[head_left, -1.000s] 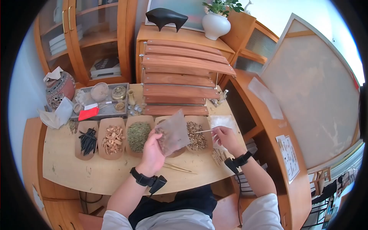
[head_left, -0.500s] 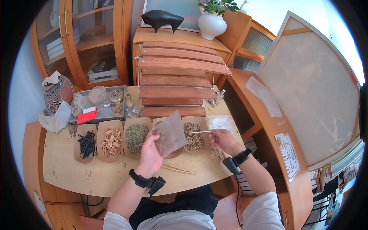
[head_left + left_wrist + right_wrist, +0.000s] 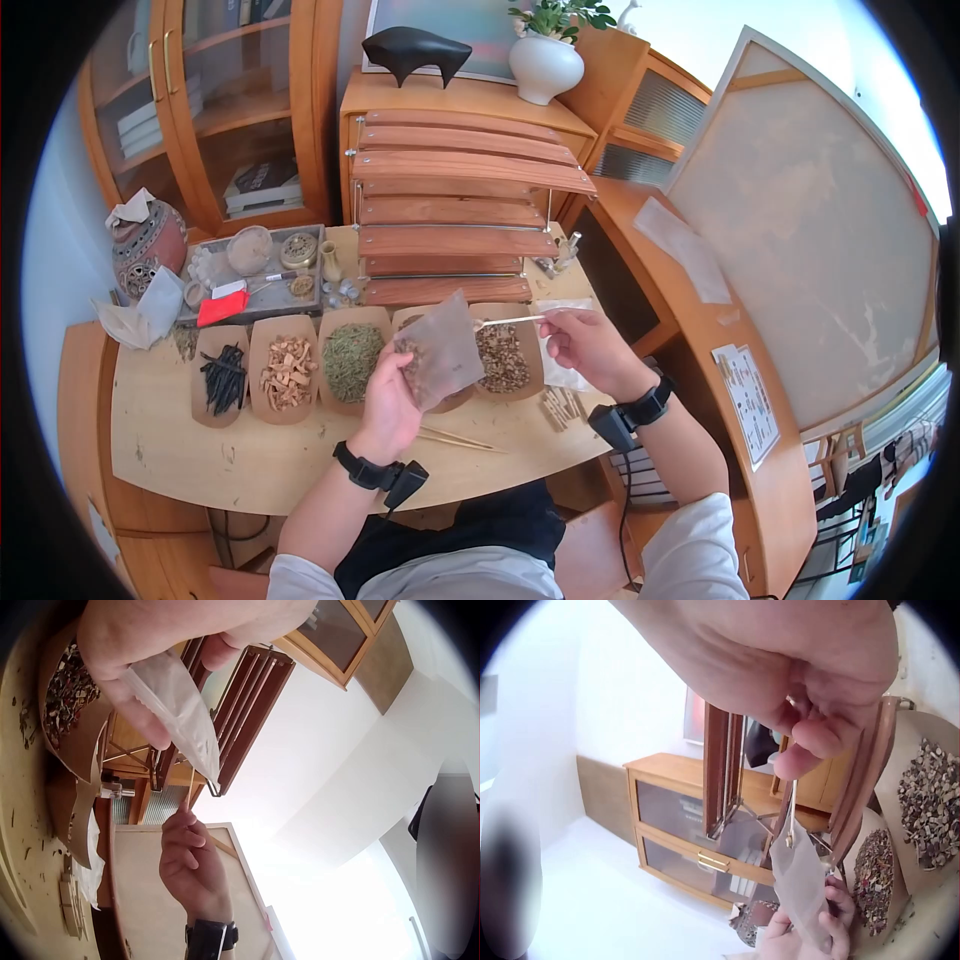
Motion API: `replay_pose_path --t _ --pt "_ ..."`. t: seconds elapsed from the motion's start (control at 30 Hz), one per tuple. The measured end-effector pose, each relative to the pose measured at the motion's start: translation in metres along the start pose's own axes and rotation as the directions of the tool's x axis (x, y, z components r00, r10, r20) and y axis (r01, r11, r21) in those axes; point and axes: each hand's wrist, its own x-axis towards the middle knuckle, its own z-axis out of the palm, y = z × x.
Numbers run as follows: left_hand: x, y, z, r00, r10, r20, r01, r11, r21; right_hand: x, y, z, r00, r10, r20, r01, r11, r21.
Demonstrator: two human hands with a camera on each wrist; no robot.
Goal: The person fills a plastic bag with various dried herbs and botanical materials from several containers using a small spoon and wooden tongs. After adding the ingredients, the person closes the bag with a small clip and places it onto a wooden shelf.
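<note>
In the head view, the left hand [image 3: 390,405] holds up a translucent pouch [image 3: 443,352] by its lower left side, with some brownish pieces inside. Thumb and fingers of the right hand [image 3: 590,350] pinch a thin pale stick-like tool [image 3: 512,320], whose far end is at the pouch's upper right edge. In the right wrist view a small bit of material sits on the tool's tip [image 3: 789,840] at the pouch's mouth. Below the hands stands a paper tray of chopped brown pieces [image 3: 502,362]; another tray is partly hidden behind the pouch.
Trays of black sticks [image 3: 223,380], pale chips [image 3: 287,372] and green herb [image 3: 351,362] stand to the left. A wooden slatted rack [image 3: 450,240] rises behind. Chopsticks [image 3: 460,438] lie near the front, small wooden pieces [image 3: 562,408] and a white bag [image 3: 566,375] at right.
The right hand has risen from over the brown-piece tray, and the tool's tip has moved up and left to the pouch. The left hand still holds the pouch.
</note>
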Motion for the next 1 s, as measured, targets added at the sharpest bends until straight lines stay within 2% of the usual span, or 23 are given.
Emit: replay_pose_path --t 0.13,0.23,0.33,0.37,0.47,0.5,0.63,0.73,0.87,1.0 --pt "-0.002 0.002 0.003 1.000 -0.004 0.010 0.003 1.000 0.029 -0.012 -0.004 0.027 0.989 -0.141 -0.040 0.132 0.975 -0.177" --pt "-0.001 0.002 0.001 1.000 0.020 0.019 -0.019 0.999 -0.042 -0.013 -0.001 0.017 0.968 -0.239 -0.079 0.223 0.960 -0.167" --pt "-0.001 0.002 0.000 1.000 0.022 0.013 -0.021 0.999 -0.047 -0.002 0.005 -0.008 0.953 -0.223 -0.204 0.192 0.969 -0.158" --pt "-0.001 0.001 0.000 1.000 0.025 0.008 -0.024 0.998 -0.049 0.005 0.014 -0.020 0.957 -0.202 -0.209 0.170 0.972 -0.160" --pt "-0.001 0.001 -0.001 1.000 0.025 0.001 -0.025 0.999 -0.038 0.021 0.044 -0.046 0.956 -0.183 -0.231 0.098 0.937 -0.334" --pt "-0.002 0.001 -0.001 1.000 0.021 0.001 -0.021 0.999 -0.026 0.022 0.052 -0.051 0.956 -0.193 -0.220 0.090 0.909 -0.407" --pt "-0.001 0.001 -0.001 1.000 0.019 -0.018 -0.019 1.000 -0.009 0.023 0.066 -0.050 0.967 -0.181 -0.180 0.066 0.859 -0.507" --pt "-0.002 0.001 0.001 1.000 0.010 -0.018 -0.011 1.000 -0.011 0.019 0.065 -0.034 0.982 -0.086 -0.166 0.007 0.904 -0.428" --pt "0.001 0.000 -0.001 1.000 0.018 -0.009 -0.019 0.999 -0.036 0.023 0.073 -0.028 0.988 0.060 -0.140 -0.090 0.970 -0.224" --pt "0.001 0.001 0.000 1.000 0.024 -0.010 -0.024 0.999 -0.020 0.030 0.084 -0.034 0.988 0.112 -0.103 -0.120 0.990 -0.079"
